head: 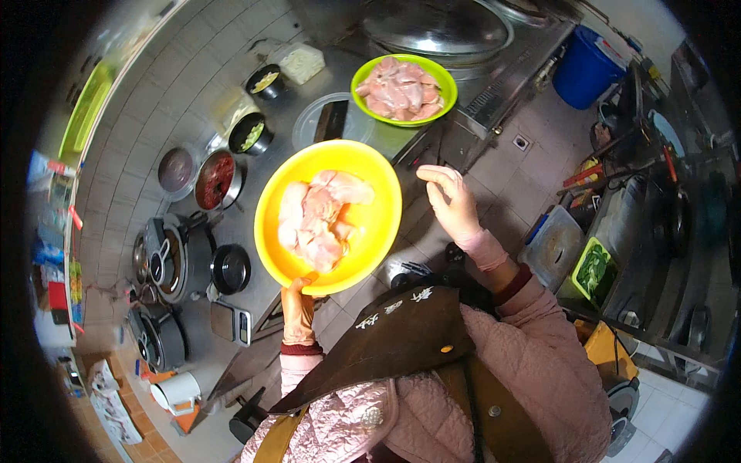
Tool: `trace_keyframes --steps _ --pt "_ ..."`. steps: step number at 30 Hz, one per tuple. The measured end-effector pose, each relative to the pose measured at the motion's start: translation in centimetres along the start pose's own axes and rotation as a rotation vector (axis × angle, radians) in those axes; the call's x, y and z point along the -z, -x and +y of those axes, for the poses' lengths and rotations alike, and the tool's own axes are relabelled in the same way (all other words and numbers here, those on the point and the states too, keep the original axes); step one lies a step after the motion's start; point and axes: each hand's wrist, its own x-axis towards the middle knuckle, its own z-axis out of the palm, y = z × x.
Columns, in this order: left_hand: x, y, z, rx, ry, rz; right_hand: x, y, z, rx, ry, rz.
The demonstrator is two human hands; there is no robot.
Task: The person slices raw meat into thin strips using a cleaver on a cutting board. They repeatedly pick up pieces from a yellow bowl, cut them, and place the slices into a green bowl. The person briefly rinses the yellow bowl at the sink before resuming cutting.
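My left hand point(299, 309), in a thin glove, grips the near rim of a yellow bowl point(379, 231), its thumb over the edge. Inside lie several pieces of raw poultry meat point(321, 214), heaped towards the bowl's left side. Off the bowl's right side, my gloved right hand point(451, 202) hangs in the air with nothing in it, fingers curved and thumb apart from them. Farther back on the steel counter, a green bowl point(362, 107) holds a larger pile of raw poultry point(405, 89).
A clear round lid point(304, 124) with a dark block point(332, 120) lies behind the yellow bowl. Pots of chopped food point(252, 136), a pan of red sauce point(217, 179), pressure cookers point(179, 257) and a kitchen scale point(230, 323) line the left. A blue bucket point(584, 69) stands at far right.
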Motion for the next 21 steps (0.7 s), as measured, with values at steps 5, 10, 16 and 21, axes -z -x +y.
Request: trace_keyframes --steps 5,10,16,21 --pt "-11.3 -3.0 -0.9 0.024 -0.065 -0.188 5.3 -3.0 2.1 -0.049 -0.113 -0.052" --pt "-25.0 -6.0 -4.7 0.17 -0.236 -0.378 12.8 -6.5 11.4 -0.459 0.119 -0.3" --pt "-41.7 -8.3 -10.0 0.266 -0.315 -0.559 23.6 -9.0 21.8 -0.716 0.347 -0.432" --pt "-52.4 -11.7 -12.0 0.277 -0.438 -0.687 29.4 -10.2 27.8 -0.872 0.403 -0.233"
